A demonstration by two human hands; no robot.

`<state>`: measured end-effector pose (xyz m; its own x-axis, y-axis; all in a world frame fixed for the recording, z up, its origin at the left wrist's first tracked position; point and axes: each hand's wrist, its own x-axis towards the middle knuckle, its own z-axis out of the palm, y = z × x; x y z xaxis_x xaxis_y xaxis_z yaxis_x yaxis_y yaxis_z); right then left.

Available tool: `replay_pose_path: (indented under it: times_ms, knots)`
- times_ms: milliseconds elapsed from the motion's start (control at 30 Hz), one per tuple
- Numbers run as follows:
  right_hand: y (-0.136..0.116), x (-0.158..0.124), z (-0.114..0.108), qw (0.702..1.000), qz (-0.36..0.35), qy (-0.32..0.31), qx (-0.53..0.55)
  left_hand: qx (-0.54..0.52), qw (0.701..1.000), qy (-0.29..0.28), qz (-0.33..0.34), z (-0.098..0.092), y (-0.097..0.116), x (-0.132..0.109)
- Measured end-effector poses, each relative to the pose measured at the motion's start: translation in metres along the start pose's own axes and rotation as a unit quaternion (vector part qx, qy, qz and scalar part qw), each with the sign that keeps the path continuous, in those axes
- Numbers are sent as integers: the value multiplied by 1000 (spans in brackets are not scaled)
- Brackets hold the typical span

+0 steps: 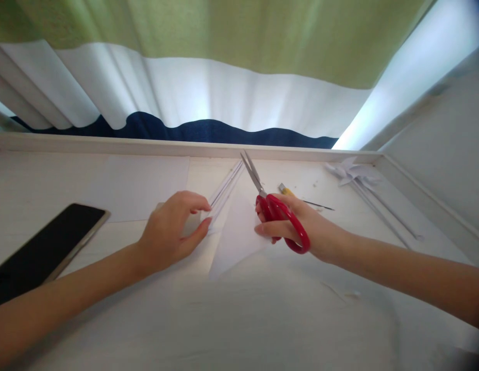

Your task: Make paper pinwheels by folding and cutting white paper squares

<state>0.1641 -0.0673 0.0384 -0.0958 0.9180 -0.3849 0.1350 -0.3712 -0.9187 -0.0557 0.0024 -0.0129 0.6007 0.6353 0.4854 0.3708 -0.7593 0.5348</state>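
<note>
A pair of scissors [285, 216] with red handles is held in my right hand [301, 219], its narrow blades slightly apart and aimed at the back of the table. A white triangular piece of paper [237, 232] lies below the blades and meets the fingers of that hand; whether they grip it, I cannot tell. My left hand [177, 221] is over the table to the left, thumb and forefinger curved with a gap between them. Thin white sticks or paper strips [227, 185] lie just past its fingertips.
A dark phone [49, 247] lies at the left, beside a white paper sheet [154, 180]. Behind my right hand is a yellow-handled tool [287, 190] with a thin dark shaft. Paper pinwheels [351, 172] on sticks lie back right. A raised ledge [185, 148] and curtain [224, 98] bound the back.
</note>
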Motion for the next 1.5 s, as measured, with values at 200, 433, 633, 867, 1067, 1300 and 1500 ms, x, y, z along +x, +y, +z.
replay_pose_path:
  times_ms: [200,433,633,867,1067,1300,1500]
  knots:
    - [14,-7,16,993,29,-52,105,159,938,-3,309,1,12,-6]
    - [13,-10,31,985,67,-130,91,102,890,-179,407,-4,20,16]
    - [15,-9,23,997,-17,-44,68,190,911,-97,354,-4,25,5]
    - [11,-15,20,996,-79,49,13,361,896,-32,257,3,34,-4]
    - [11,-7,19,997,-76,23,-16,236,956,-139,108,4,47,-11]
    - [12,-5,14,991,-51,-119,-40,-205,879,-349,-252,-14,51,2]
    - [9,-5,21,989,-91,-114,-26,-436,721,-417,-340,-1,50,3]
